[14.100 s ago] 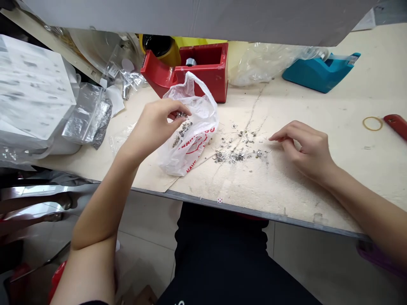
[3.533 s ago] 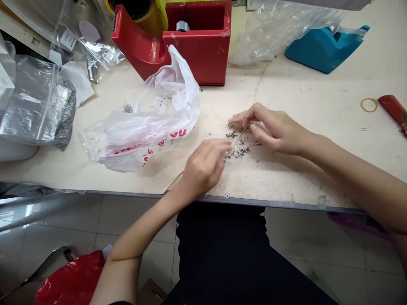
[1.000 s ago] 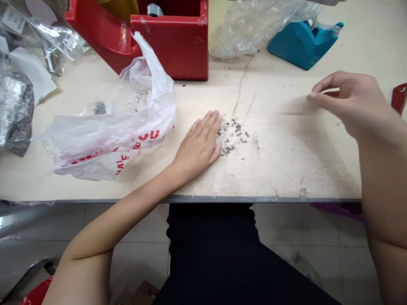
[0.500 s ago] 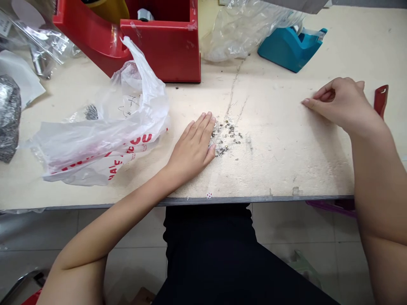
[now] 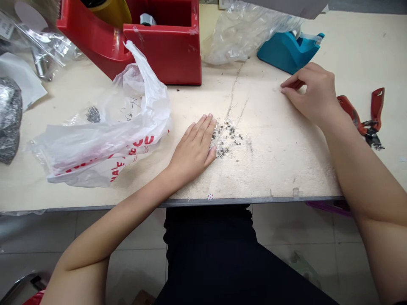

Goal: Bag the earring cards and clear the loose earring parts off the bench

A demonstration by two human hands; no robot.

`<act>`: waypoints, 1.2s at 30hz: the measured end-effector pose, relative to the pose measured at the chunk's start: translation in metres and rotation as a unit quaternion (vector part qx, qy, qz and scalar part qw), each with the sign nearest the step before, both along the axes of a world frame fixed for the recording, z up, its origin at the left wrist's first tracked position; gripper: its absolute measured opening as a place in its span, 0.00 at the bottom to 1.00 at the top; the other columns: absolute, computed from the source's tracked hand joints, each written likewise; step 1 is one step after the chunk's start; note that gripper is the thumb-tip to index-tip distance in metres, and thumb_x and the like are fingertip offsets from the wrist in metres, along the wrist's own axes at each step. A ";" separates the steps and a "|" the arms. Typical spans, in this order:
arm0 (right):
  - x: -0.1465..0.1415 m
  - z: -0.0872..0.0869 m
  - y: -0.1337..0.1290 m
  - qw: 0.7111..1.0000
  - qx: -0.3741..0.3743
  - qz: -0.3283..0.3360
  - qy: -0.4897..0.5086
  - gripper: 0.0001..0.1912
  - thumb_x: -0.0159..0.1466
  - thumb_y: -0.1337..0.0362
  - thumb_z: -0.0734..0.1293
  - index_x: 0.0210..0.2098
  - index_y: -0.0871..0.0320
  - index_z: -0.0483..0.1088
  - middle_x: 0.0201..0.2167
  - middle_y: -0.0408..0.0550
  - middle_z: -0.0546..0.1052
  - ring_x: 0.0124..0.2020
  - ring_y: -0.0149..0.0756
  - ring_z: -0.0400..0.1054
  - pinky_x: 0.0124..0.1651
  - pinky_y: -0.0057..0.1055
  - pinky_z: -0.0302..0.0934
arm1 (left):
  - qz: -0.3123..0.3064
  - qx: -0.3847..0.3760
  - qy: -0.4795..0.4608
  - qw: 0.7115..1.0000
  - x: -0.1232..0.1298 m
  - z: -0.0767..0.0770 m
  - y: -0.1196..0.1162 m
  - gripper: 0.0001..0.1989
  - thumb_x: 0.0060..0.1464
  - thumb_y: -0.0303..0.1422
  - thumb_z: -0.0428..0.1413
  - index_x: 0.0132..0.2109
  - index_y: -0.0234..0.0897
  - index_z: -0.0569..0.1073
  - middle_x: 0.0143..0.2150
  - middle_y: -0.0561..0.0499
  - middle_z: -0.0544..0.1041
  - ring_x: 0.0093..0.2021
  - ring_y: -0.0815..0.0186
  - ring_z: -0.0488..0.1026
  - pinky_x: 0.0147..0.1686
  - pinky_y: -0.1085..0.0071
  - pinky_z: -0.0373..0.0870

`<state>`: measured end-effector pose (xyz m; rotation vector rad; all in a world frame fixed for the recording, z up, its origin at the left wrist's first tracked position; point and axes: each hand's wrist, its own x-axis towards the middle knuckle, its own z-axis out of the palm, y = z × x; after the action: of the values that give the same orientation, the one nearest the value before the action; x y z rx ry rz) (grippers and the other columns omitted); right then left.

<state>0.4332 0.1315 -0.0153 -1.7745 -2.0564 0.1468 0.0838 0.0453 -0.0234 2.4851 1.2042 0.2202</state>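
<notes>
My left hand (image 5: 194,148) lies flat on the pale tabletop, its fingers stretched out beside a scatter of small metal pieces (image 5: 229,132). Part of a small clear item shows by its fingertips. My right hand (image 5: 310,91) is raised at the right, thumb and index finger pinched together; whatever lies between the tips is too small to make out. The teal tape dispenser (image 5: 288,53) stands just behind it. Left of my left hand rests a crumpled white plastic bag (image 5: 104,148) with red print.
A big red tape dispenser (image 5: 165,55) stands at the back, with a clear plastic bag (image 5: 237,34) to its right. Red-handled pliers (image 5: 377,106) lie by my right forearm. A silvery bundle (image 5: 9,123) sits far left. The table's front edge (image 5: 254,199) runs before my lap.
My right hand has moved left and slightly away from me, still pinched, uncovering more of the pliers. My left hand stays in place on the table.
</notes>
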 end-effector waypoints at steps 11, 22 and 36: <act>-0.013 0.011 0.008 0.998 -0.045 -0.016 -0.034 0.05 0.62 0.72 0.73 0.32 0.58 0.74 0.39 0.55 0.77 0.43 0.37 0.71 0.48 0.36 0.67 | -0.006 0.000 -0.021 1.000 0.000 -0.004 0.001 0.32 0.69 0.35 0.42 0.74 0.23 0.48 0.78 0.33 0.50 0.79 0.53 0.47 0.77 0.54 0.46; -0.009 0.044 -0.005 0.992 -0.063 -0.109 0.000 0.04 0.61 0.74 0.71 0.33 0.60 0.73 0.42 0.56 0.76 0.38 0.30 0.70 0.46 0.35 0.67 | -0.010 0.005 -0.029 1.000 -0.001 -0.005 0.001 0.32 0.69 0.34 0.42 0.74 0.23 0.48 0.78 0.32 0.50 0.79 0.52 0.47 0.77 0.51 0.47; -0.003 0.027 -0.001 0.993 -0.103 -0.054 -0.004 0.08 0.60 0.73 0.72 0.29 0.57 0.71 0.36 0.49 0.72 0.41 0.37 0.64 0.51 0.39 0.64 | -0.006 -0.001 -0.016 1.000 0.000 -0.002 0.000 0.32 0.69 0.34 0.42 0.74 0.23 0.48 0.78 0.33 0.50 0.79 0.53 0.46 0.77 0.52 0.47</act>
<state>0.4304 0.1300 0.0114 -2.0073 -2.0068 0.3310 0.0838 0.0457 -0.0258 2.4773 1.1763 0.2538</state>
